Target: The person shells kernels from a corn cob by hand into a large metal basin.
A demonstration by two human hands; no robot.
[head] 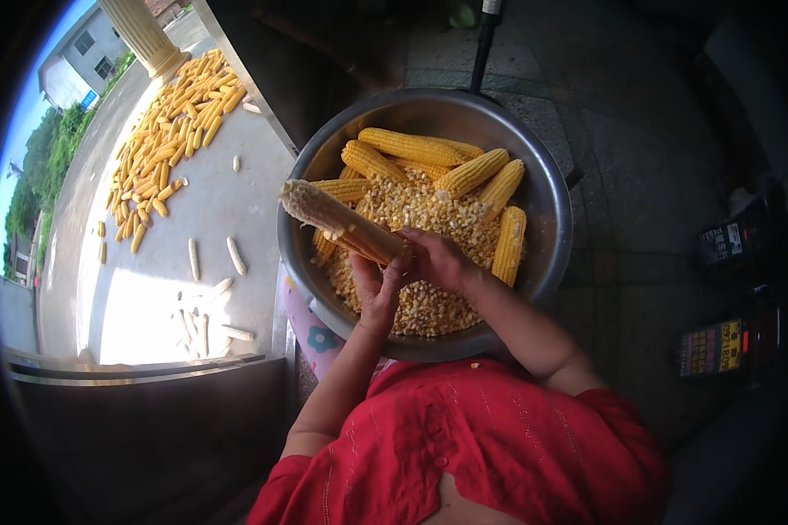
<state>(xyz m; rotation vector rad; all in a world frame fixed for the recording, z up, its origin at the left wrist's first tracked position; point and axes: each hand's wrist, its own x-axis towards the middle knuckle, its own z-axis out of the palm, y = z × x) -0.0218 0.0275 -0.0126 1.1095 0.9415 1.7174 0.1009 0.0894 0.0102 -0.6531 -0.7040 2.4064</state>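
Observation:
A large round metal basin point(558, 197) stands before me, with loose corn kernels point(433, 305) in it and several ears of corn point(410, 146) lying along its far and side parts. Above the kernels, my left hand point(377, 289) holds a mostly stripped corn cob point(341, 220), its thick bare end pointing to the upper left. Some kernels still show along the cob's near side. My right hand point(437, 259) is closed around the cob's near end, its fingers touching those of my left hand; what lies between them is partly hidden.
Left of the basin, past a door frame point(249, 72), a big heap of corn ears point(164, 141) lies on sunlit paving beside a fluted column point(138, 36). Several bare cobs point(236, 256) are scattered nearer. Dark objects bearing writing stand at the right. A dark pole point(482, 56) rises behind the basin.

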